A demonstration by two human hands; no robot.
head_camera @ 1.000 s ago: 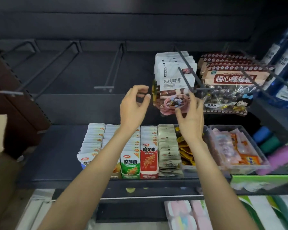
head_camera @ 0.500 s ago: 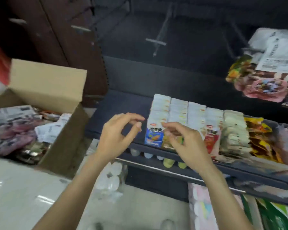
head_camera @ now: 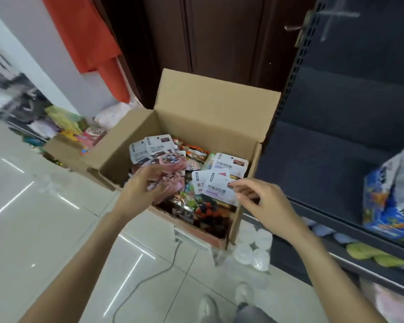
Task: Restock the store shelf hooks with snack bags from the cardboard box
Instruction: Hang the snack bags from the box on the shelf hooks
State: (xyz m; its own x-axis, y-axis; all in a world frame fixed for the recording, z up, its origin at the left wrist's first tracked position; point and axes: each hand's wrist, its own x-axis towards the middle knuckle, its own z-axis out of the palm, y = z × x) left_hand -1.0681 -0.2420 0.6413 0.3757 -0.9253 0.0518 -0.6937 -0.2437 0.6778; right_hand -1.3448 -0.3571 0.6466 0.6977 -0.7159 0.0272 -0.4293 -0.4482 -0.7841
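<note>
Both hands are now reaching over the open box (head_camera: 197, 127), having swung away from the shelf (head_camera: 350, 159), which is standing just right of the right hand (head_camera: 264, 201). Left hand (head_camera: 142, 187) is closing its fingers around pink snack bags (head_camera: 166, 166) inside the box, while the right hand, fingers loosely curled, is touching a white bag (head_camera: 217, 187) near the right wall. Upright flaps are rimming the opening beyond both hands; wrapped rolls (head_camera: 254, 248) are lying under the right wrist.

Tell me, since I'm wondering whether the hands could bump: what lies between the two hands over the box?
In the head view, snack bags in the cardboard box fill the gap between the left hand and right hand.
</note>
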